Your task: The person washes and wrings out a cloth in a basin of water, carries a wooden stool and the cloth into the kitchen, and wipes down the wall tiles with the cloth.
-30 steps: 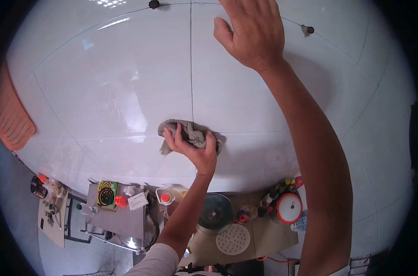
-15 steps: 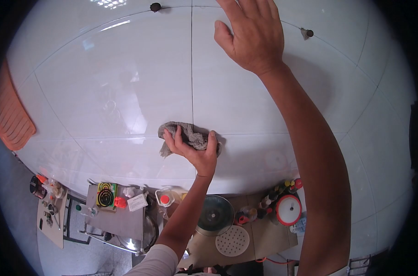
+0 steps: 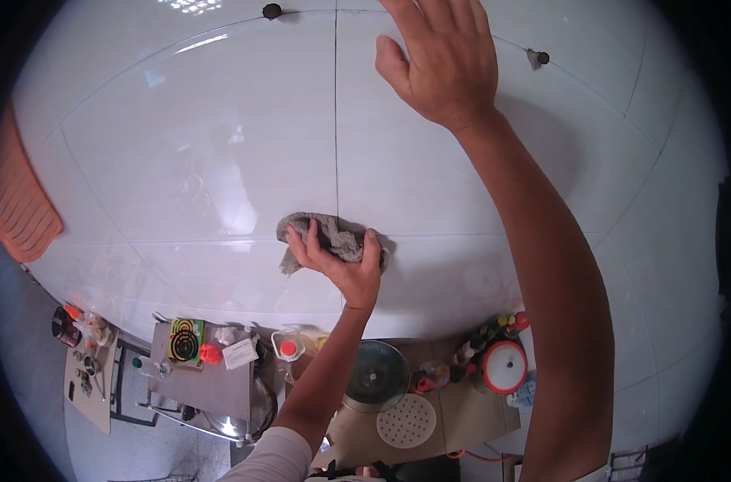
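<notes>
My left hand presses a crumpled grey cloth against the white tiled wall, with thumb and fingers curved over it. The cloth lies across the crossing of a vertical and a horizontal tile joint. Higher up and to the right, my right hand rests with fingers stretched out on or close to the tiles. Its fingertips are cut off by the top edge of the view, and nothing shows in it.
Dark knobs stick out of the wall near the top. An orange slatted panel is at the left. Below stand a counter with a round glass lid, a white perforated disc, a red-rimmed lid, bottles and a red-capped jug.
</notes>
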`<state>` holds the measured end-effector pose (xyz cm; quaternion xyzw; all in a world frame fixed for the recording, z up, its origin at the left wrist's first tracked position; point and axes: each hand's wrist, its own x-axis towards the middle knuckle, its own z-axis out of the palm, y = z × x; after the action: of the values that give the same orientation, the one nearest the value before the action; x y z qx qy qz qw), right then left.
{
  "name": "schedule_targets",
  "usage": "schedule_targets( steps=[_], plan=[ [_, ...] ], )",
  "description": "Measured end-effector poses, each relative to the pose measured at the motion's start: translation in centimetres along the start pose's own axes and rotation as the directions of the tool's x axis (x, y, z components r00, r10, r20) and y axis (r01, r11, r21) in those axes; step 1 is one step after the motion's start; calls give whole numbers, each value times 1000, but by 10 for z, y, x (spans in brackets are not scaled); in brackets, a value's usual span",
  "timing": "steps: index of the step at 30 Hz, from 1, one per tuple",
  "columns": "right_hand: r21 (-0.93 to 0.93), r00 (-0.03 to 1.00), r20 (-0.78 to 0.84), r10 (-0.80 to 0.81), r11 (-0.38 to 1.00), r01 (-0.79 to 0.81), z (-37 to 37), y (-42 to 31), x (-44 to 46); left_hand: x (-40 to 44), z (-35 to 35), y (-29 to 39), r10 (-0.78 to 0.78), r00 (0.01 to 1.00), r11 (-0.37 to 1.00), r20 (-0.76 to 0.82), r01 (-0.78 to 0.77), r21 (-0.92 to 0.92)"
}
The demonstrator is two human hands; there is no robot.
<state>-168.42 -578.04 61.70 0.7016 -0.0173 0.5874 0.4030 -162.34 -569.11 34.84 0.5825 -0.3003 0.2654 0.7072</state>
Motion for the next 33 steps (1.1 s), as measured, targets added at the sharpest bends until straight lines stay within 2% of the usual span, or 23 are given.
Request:
schedule_targets(
  steps=[2,4,11,14,16,27,33],
  plan=[
    [6,999,-34,-10,1000,11,-1,-2,0,-1,-1,-3,5,1000,1000,8,-5,-13],
    [-11,1000,20,2,1000,-2,-6,-2,1,-1,-1,-4,14,1000,999,10,-14,-29],
    [-13,999,34,12,1000,-12,-4,-2,0,0,1,0,-6,1000,999,1,6,-36],
    [-11,999,-37,-19,1000,19,0,-1,1,-1,0,-5,6,1000,998,6,-6,-61],
    [-18,1000,31,5,1000,-5,-5,-2,1,-1,0,-5,10,1000,998,8,-9,-64],
    [-13,999,35,7,1000,-6,-6,-3,2,-1,0,-3,8,1000,1000,14,-8,-10],
    [-14,1000,15,0,1000,0,-5,-3,1,-1,2,0,-14,1000,999,-3,13,-50]
  ],
)
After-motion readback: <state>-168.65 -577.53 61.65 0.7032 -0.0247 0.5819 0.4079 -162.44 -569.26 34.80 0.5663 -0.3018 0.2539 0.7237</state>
